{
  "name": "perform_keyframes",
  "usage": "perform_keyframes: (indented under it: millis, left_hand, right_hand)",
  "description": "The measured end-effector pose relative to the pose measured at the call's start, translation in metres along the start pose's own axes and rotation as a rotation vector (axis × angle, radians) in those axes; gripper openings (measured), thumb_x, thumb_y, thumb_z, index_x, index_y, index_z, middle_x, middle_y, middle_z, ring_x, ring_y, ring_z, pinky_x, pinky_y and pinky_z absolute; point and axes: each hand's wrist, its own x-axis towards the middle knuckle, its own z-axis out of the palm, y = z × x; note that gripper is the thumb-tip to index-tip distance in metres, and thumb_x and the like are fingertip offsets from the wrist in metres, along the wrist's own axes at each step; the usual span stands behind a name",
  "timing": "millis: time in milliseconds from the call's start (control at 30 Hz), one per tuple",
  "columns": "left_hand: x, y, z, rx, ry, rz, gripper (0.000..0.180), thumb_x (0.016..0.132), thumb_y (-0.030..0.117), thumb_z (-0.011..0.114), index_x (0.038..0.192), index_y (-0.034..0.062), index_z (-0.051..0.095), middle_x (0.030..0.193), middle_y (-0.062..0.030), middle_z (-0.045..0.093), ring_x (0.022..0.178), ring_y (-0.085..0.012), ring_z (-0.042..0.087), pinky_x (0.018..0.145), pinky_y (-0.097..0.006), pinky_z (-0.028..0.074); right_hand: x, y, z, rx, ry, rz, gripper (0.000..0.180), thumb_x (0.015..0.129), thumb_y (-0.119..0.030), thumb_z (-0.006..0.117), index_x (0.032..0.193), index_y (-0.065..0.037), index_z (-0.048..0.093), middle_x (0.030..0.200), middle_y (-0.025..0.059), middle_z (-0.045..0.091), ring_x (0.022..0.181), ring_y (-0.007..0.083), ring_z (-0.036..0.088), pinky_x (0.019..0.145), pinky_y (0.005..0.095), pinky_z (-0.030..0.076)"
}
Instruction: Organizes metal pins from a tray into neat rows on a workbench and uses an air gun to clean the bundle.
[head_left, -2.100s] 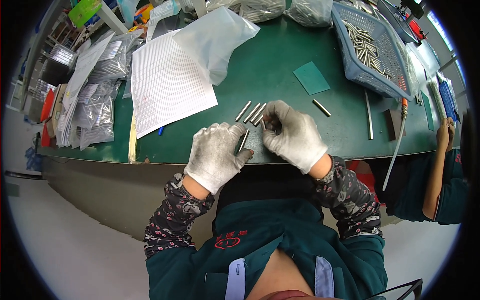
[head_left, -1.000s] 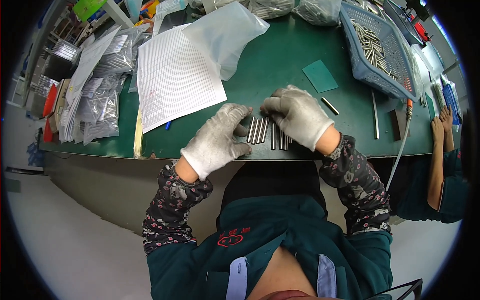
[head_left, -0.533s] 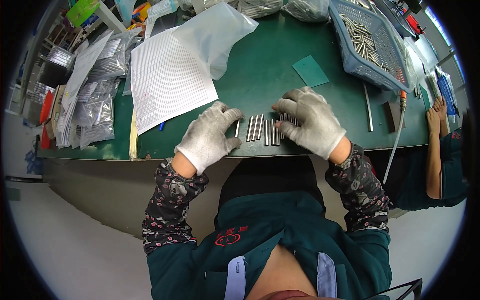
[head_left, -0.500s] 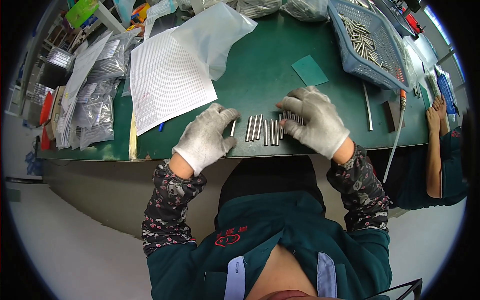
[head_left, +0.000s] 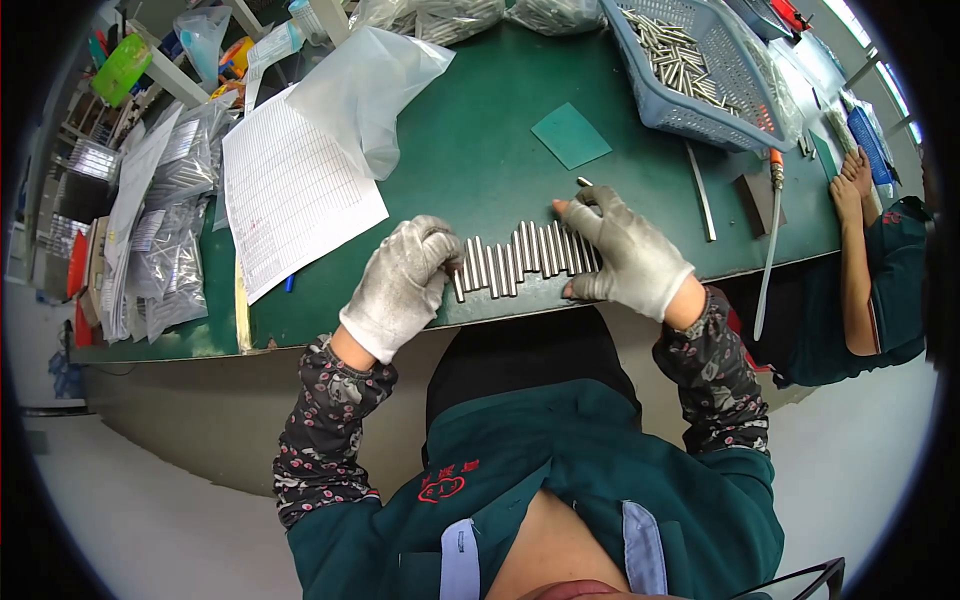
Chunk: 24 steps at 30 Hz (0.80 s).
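A row of slim, shiny metal pins lies side by side near the table's front edge, their ends staggered. My left hand, in a white glove, has its fingers curled together at the row's left end, against the outermost pin. At the right end, my gloved right hand curves over the pins, its bare thumb tip by their near ends and its bare index fingertip by the far ends. One more pin end pokes out past the right fingers. The palm side of both hands is hidden.
A blue-grey basket of loose pins stands at the far right. Printed sheets and a translucent bag lie left. A green square, metal strip, dark block and air hose are around. A co-worker's hands rest right.
My left hand has closed in on the row's left end with its pin. More pins show in the row, between my hands. The whole view has shifted slightly.
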Motion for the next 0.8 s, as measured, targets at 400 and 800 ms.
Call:
perform_keyframes:
  millis: [400,800]
  left_hand:
    - [0.01,0.025,0.027,0.211,-0.011,0.151,0.092,0.067,0.038,0.074,0.142,0.0098,0.029,0.131,-0.0169,0.048,0.122,-0.0378,0.044,0.104,-0.046,0.035]
    - [0.007,0.024,0.03,-0.064,0.119,0.218,0.102,0.06,0.03,0.08,0.144,0.0111,0.025,0.119,-0.0175,0.054,0.104,-0.0367,0.055,0.089,-0.042,0.046]
  right_hand:
    - [0.013,-0.021,0.007,-0.101,-0.094,0.034,0.064,0.063,-0.035,0.076,0.121,-0.015,0.056,0.101,0.0155,0.053,0.09,0.0332,0.057,0.075,0.0409,0.049]
    - [0.005,-0.013,-0.005,0.016,0.147,0.079,0.052,0.071,-0.028,0.072,0.118,-0.009,0.056,0.105,0.0142,0.054,0.09,0.0337,0.058,0.078,0.0397,0.049]
